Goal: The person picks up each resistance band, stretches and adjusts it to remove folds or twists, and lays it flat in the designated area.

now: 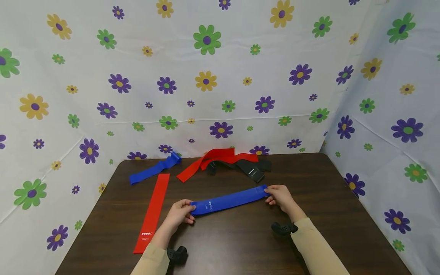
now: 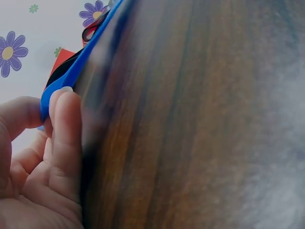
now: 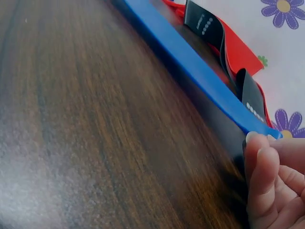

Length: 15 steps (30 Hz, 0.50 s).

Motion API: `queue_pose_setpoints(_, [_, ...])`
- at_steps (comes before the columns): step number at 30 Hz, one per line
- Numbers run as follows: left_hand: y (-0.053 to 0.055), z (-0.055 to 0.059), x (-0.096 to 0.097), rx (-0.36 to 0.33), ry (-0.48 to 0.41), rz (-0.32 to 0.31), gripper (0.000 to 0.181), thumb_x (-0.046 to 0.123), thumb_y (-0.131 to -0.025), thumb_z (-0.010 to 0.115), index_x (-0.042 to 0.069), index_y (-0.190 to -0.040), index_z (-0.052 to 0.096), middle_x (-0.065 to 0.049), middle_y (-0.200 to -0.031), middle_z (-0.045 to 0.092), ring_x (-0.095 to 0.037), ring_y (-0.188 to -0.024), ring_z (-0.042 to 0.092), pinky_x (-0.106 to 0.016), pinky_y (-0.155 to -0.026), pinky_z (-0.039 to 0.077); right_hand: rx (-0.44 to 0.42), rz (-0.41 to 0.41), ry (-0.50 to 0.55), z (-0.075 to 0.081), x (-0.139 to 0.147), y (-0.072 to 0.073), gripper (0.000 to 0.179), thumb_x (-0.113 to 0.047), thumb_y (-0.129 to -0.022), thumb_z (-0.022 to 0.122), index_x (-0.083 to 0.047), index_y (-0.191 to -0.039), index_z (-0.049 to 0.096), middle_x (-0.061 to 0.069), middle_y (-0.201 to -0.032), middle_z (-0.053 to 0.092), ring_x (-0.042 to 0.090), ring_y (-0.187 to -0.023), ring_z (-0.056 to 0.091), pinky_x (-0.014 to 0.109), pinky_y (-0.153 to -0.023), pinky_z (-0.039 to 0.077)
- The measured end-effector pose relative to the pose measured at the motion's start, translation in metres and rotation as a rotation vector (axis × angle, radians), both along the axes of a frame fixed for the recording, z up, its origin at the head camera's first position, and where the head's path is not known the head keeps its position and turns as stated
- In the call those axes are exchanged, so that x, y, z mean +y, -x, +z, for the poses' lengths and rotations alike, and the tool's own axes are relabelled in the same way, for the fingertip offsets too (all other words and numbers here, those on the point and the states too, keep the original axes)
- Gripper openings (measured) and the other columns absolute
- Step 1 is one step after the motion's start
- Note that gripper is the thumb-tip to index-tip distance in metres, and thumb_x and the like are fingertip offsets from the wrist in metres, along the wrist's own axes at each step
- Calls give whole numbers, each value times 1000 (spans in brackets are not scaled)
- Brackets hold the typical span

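Because, in the head view, the left hand (image 1: 180,212) and right hand (image 1: 280,196) pinch opposite ends, it seems, the blue band (image 1: 230,200) extends straight over the bench (image 1: 237,244). Left wrist view: fingers (image 2: 66,131) closed on one end; right wrist view: likewise, a black band (image 3: 205,23) beyond the blue band.
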State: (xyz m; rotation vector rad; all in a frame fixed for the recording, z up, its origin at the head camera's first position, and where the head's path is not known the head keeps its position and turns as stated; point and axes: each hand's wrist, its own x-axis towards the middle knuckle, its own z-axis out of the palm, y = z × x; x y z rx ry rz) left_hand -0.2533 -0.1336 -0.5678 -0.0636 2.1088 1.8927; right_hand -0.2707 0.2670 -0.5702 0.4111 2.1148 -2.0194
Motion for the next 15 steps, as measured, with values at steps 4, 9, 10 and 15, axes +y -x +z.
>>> queue_pose_setpoints(4, [1,2,-3,-3,15,-37,34,5,-91,61,-7,-122,55,-12,-74,59,-19,-54,61,-34,-52,56,-26,13,5,2,-3,1,40,-8,-96,58,16,-125,46,10,-78,61,11,-53,61,23,-49,52])
queue_pose_setpoints(9, [-2,7,-8,-1,69,-65,34,4,-89,62,-1,-121,52,-10,-73,54,-18,-53,58,-34,-49,55,-59,36,-14,7,-7,5,38,-10,-97,58,14,-125,49,12,-83,64,13,-54,63,26,-50,54])
queue_pose_setpoints(10, [-3,9,-9,4,88,-72,32,5,-89,62,0,-119,52,-10,-72,53,-18,-52,58,-33,-49,55,-59,44,-23,9,-8,7,38,-11,-97,58,14,-125,49,12,-84,64,13,-55,63,26,-51,54])
queue_pose_setpoints(15, [-11,15,-17,50,157,-126,25,7,-90,64,1,-110,50,-7,-65,51,-17,-49,55,-32,-48,54,-44,79,-78,14,-17,19,35,-12,-95,60,12,-120,55,14,-89,64,15,-57,64,29,-53,56])
